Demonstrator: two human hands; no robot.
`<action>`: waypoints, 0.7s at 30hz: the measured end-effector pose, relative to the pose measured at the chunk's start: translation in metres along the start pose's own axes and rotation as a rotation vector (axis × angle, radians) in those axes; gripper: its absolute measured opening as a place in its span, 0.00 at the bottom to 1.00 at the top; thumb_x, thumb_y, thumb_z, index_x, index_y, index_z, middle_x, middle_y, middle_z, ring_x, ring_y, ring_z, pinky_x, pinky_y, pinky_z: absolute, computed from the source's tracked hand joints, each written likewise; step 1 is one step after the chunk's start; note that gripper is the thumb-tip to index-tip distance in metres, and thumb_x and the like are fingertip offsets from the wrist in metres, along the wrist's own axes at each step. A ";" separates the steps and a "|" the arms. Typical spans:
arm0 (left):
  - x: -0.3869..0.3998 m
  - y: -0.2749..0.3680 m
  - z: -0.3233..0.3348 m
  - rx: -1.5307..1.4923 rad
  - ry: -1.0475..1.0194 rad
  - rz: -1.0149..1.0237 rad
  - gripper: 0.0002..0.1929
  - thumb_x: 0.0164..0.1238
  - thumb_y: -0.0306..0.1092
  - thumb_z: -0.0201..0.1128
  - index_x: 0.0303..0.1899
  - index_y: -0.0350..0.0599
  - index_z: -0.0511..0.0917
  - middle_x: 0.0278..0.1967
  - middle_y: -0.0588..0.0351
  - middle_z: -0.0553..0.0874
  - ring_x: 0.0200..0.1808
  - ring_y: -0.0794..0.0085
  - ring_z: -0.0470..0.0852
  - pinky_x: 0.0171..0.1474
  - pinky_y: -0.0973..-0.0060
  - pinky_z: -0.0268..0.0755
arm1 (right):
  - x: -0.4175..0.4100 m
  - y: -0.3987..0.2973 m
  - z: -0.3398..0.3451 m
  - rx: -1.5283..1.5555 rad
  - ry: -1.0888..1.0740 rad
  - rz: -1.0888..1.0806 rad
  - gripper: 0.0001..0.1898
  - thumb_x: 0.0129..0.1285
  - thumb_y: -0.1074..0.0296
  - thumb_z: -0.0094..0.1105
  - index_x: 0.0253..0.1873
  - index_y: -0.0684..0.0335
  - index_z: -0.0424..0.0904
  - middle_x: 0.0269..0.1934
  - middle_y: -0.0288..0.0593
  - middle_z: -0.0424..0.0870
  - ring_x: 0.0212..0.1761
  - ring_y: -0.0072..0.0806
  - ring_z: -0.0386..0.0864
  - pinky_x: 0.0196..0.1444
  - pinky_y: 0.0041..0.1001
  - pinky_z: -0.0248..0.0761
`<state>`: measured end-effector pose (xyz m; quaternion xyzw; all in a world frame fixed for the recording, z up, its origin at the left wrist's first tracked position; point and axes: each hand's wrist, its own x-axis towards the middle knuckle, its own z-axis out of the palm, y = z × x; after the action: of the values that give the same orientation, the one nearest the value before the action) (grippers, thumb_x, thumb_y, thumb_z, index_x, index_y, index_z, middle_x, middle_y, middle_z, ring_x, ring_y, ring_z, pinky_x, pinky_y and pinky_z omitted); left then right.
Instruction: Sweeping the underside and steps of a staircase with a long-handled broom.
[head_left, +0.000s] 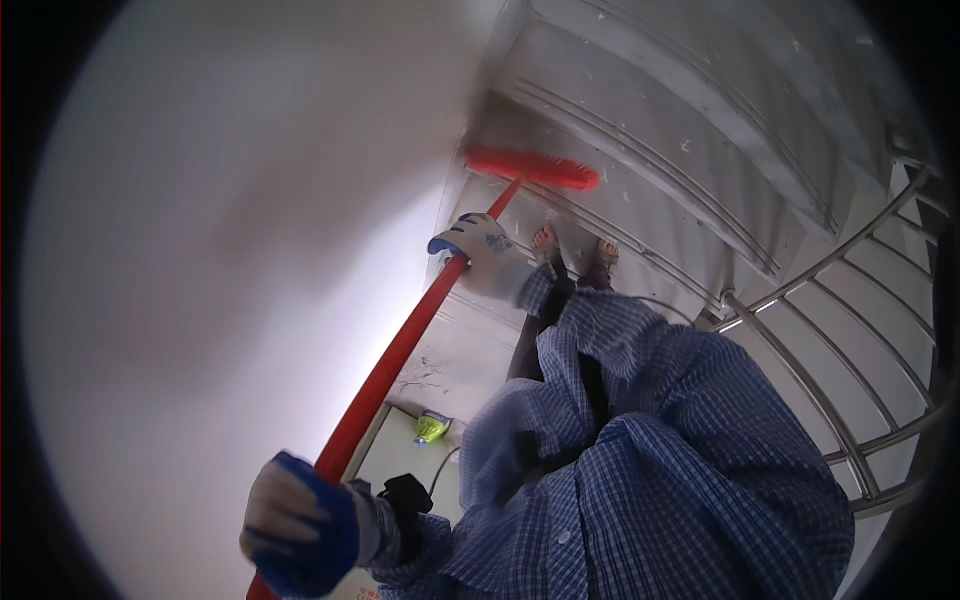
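A broom with a long red handle (397, 360) runs diagonally along the wall, its red bristle head (532, 169) over a stair tread. Low at the left, my left hand (300, 525), in a white and blue coated work glove, grips the upper part of the handle. Farther down the shaft, closer to the bristles, my gloved right hand (480, 255) is wrapped around it. The bristle head is slightly blurred. My feet (576, 247), in open footwear, stand on a step just beyond the right hand.
Grey stairs (645, 127) with grooved edges fan out ahead and to the right. A metal railing (802, 382) borders the right side, a white wall (225, 262) the left. Loose debris (424, 373) lies near a green packet (433, 427) on a pale surface (397, 442).
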<state>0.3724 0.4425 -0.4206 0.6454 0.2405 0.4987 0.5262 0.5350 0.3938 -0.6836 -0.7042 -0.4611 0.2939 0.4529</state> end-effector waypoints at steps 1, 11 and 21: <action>-0.011 -0.013 -0.011 0.095 0.013 -0.043 0.16 0.72 0.39 0.47 0.21 0.51 0.64 0.17 0.60 0.68 0.17 0.72 0.66 0.26 0.78 0.63 | 0.003 0.005 0.001 -0.029 0.072 -0.064 0.07 0.51 0.72 0.58 0.36 0.52 0.81 0.36 0.42 0.82 0.48 0.40 0.75 0.56 0.37 0.64; -0.019 -0.017 0.010 -0.015 0.258 -0.233 0.17 0.71 0.34 0.45 0.19 0.53 0.59 0.18 0.60 0.60 0.22 0.73 0.59 0.33 0.71 0.58 | 0.001 0.015 0.035 -0.179 -0.499 0.075 0.02 0.49 0.68 0.57 0.27 0.54 0.79 0.27 0.46 0.83 0.35 0.42 0.81 0.49 0.38 0.69; -0.024 0.005 -0.013 0.029 0.246 -0.170 0.16 0.71 0.34 0.42 0.20 0.52 0.59 0.19 0.60 0.61 0.22 0.72 0.58 0.34 0.69 0.56 | 0.003 -0.013 0.035 -0.077 -0.654 0.121 0.04 0.49 0.69 0.59 0.31 0.54 0.81 0.27 0.44 0.84 0.34 0.40 0.82 0.50 0.36 0.71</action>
<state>0.3500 0.4266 -0.4261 0.5645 0.3642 0.5239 0.5237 0.5019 0.4116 -0.6860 -0.6150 -0.5504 0.5132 0.2357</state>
